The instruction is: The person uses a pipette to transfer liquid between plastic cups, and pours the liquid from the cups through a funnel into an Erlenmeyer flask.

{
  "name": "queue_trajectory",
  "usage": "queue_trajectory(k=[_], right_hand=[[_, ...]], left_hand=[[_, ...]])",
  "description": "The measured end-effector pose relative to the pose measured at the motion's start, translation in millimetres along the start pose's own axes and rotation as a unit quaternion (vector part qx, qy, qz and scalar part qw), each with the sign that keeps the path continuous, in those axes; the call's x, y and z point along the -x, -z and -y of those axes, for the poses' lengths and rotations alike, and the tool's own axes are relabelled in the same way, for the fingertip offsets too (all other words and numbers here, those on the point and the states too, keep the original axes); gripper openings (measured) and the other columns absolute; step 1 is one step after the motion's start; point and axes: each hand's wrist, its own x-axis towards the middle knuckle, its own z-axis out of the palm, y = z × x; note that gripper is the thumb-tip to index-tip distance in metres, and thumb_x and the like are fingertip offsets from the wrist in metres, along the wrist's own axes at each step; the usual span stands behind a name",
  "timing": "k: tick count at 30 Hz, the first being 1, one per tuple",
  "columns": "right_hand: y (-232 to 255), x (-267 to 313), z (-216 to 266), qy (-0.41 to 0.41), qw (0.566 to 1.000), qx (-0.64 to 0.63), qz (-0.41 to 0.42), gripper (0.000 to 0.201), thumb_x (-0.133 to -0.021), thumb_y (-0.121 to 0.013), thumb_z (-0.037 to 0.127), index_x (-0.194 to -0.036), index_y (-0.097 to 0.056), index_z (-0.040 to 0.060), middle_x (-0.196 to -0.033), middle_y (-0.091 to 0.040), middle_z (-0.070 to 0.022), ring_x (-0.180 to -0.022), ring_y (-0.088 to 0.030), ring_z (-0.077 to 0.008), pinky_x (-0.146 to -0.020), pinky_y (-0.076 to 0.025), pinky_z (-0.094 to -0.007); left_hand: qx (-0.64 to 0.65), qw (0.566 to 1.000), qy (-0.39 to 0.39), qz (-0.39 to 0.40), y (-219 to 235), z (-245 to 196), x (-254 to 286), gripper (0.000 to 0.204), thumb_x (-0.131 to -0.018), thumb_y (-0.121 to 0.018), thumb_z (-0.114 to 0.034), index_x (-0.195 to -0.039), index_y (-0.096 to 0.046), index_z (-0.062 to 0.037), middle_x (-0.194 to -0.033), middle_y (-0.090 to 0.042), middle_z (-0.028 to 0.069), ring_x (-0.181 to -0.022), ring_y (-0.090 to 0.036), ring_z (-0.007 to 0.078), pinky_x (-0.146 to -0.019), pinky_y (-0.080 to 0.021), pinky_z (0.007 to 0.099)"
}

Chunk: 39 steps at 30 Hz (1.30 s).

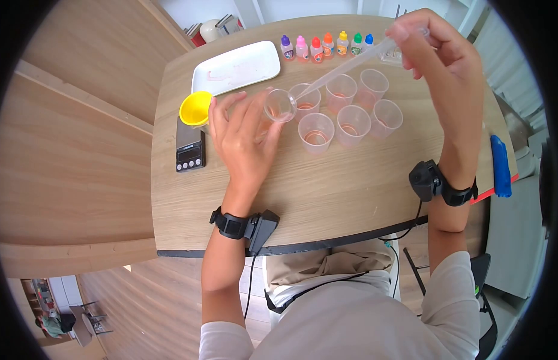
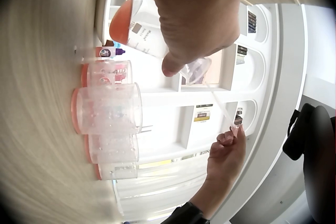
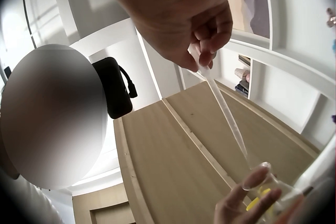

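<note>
My left hand (image 1: 242, 141) grips a clear conical flask (image 2: 149, 32) with orange-red liquid in its base and printed markings on its side. The flask is tilted, its round mouth turned toward the right hand. Up at the right, my right hand (image 1: 456, 69) pinches the bulb end of a long translucent dropper pipette (image 1: 351, 65). The pipette slants down to the left, its tip right at the flask's mouth. Close to the flask stand several clear plastic cups (image 1: 315, 133), each with a little reddish liquid at the bottom.
Small dropper bottles (image 1: 317, 51) with coloured caps line the table's back. A white tray (image 1: 264, 50) lies at the back left. Below it, a yellow cup (image 1: 195, 108) stands by a digital scale (image 1: 190, 157). A blue item (image 1: 500, 165) lies at the right edge.
</note>
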Motion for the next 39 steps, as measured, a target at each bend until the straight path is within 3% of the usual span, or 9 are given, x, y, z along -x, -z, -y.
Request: queue_trajectory(k=[5,7,8,10,16,26,28,39], right_hand=[[-33,11,11,0.045,0.998,0.006,0.051,0.012,-0.088,-0.068,0.018,-0.089,-0.067,0.0055,-0.074,-0.059,0.0042,-0.064,-0.05,-0.0027,-0.057,-0.039,-0.0184],[-46,15,9,0.124,0.985,0.106,0.06,0.014,-0.083,-0.072,0.017,-0.09,-0.068,0.0063,-0.073,-0.061,0.0005,-0.061,-0.054,-0.0071,-0.057,-0.043,-0.0208],[-53,17,6,0.124,0.985,0.106,0.06,0.014,-0.083,-0.072,0.017,-0.09,-0.068,0.0063,-0.073,-0.061,0.0005,-0.061,-0.054,-0.0071,-0.057,-0.043,-0.0208],[-64,21,-2,0.175,0.975,0.118,0.063,0.018,-0.081,-0.071,0.024,-0.078,-0.062,0.0089,-0.064,-0.056,-0.0067,-0.062,-0.056,-0.0232,-0.054,-0.042,-0.0357],[-79,30,-12,0.195,0.967,0.135,0.097,0.021,-0.081,-0.071,0.025,-0.078,-0.059,0.0085,-0.07,-0.054,-0.0061,-0.068,-0.057,-0.0242,-0.055,-0.043,-0.0371],[-83,29,-16,0.207,0.965,0.14,0.084,0.021,-0.082,-0.071,0.023,-0.077,-0.058,0.0076,-0.068,-0.054,-0.0062,-0.067,-0.057,-0.0251,-0.055,-0.042,-0.0373],[-82,27,-15,0.129,0.985,0.073,0.086,0.021,-0.083,-0.071,0.023,-0.075,-0.059,0.0076,-0.064,-0.055,-0.0051,-0.061,-0.056,-0.0231,-0.054,-0.041,-0.0357],[-75,19,-16,0.107,0.991,0.065,0.056,0.025,-0.084,-0.071,0.028,-0.075,-0.062,0.0067,-0.057,-0.056,-0.0028,-0.052,-0.053,-0.0166,-0.049,-0.038,-0.0311]], left_hand=[[0.003,1.0,-0.001,0.002,1,-1,-1,0.045,-0.065,-0.083,-0.012,-0.108,-0.07,-0.0133,-0.094,-0.068,0.0006,-0.104,-0.058,0.0256,-0.105,-0.033,0.0509],[0.011,1.0,-0.002,-0.006,1,-2,-1,0.045,-0.066,-0.082,-0.014,-0.109,-0.07,-0.0138,-0.094,-0.068,0.0001,-0.104,-0.058,0.0251,-0.106,-0.033,0.0512],[0.011,1.0,-0.002,-0.005,1,-2,-1,0.045,-0.066,-0.082,-0.014,-0.109,-0.07,-0.0138,-0.094,-0.068,0.0001,-0.104,-0.058,0.0251,-0.106,-0.033,0.0512],[0.02,1.0,-0.005,-0.008,3,-4,-2,0.045,-0.067,-0.081,-0.014,-0.11,-0.07,-0.014,-0.094,-0.068,-0.0006,-0.104,-0.058,0.0247,-0.106,-0.032,0.0514],[0.016,1.0,-0.016,0.0,6,-5,-2,0.047,-0.066,-0.08,-0.011,-0.111,-0.07,-0.016,-0.099,-0.068,-0.0022,-0.105,-0.057,0.024,-0.107,-0.031,0.0513],[0.024,1.0,-0.02,-0.001,5,-4,-2,0.049,-0.064,-0.08,-0.01,-0.112,-0.07,-0.016,-0.099,-0.068,-0.0021,-0.105,-0.057,0.0242,-0.107,-0.032,0.0512],[0.029,0.999,-0.014,0.0,5,-4,-2,0.048,-0.064,-0.081,-0.011,-0.111,-0.071,-0.0157,-0.098,-0.068,-0.0021,-0.104,-0.057,0.0242,-0.106,-0.032,0.0512],[0.018,1.0,-0.02,0.003,3,-3,-3,0.045,-0.067,-0.082,-0.015,-0.11,-0.071,-0.0154,-0.097,-0.068,-0.0017,-0.104,-0.057,0.0238,-0.106,-0.033,0.0498]])
